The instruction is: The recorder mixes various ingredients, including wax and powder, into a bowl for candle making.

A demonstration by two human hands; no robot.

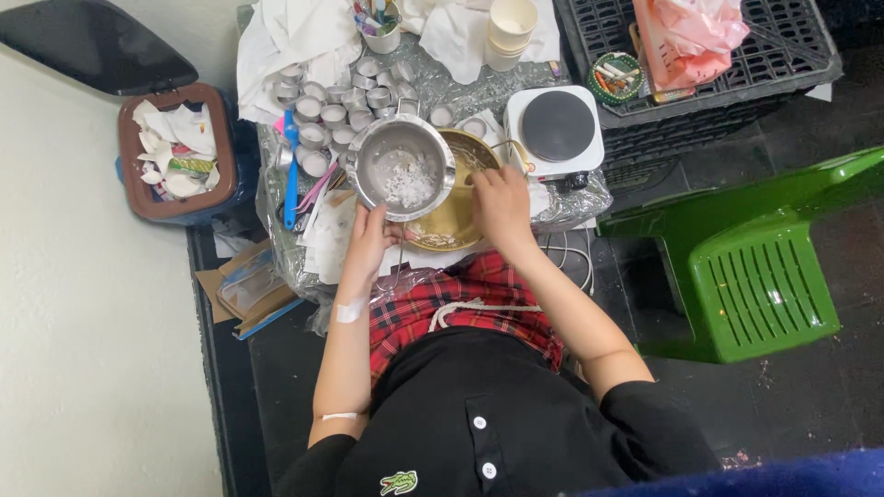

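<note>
Risk, judged from present positions: the steel pot [403,166] is held up only by its handle in the left hand [368,241], fingers closed round that handle, and it hangs partly over the brass bowl [453,198] near the front edge of the foil-covered table [580,204]; a tilt or slipping grip would likely spill its white flakes onto the foil or the lap just below. The right hand [502,204] rests on the bowl's right rim, fingers curled over the edge and gripping it; a tug there could slide the bowl off the front edge. The electric hotplate [557,129] stands just right of the bowl, close to that forearm; whether it is hot cannot be told. Containers: the brown bin [177,152] beside the table's left edge holds crumpled paper and wrappers. The bowl shows pale residue at its bottom. The pot holds a loose heap of white flakes. The stacked paper cups [509,32] at the back edge hide their contents. The small metal cups [324,110] at the back left corner look empty.
</note>
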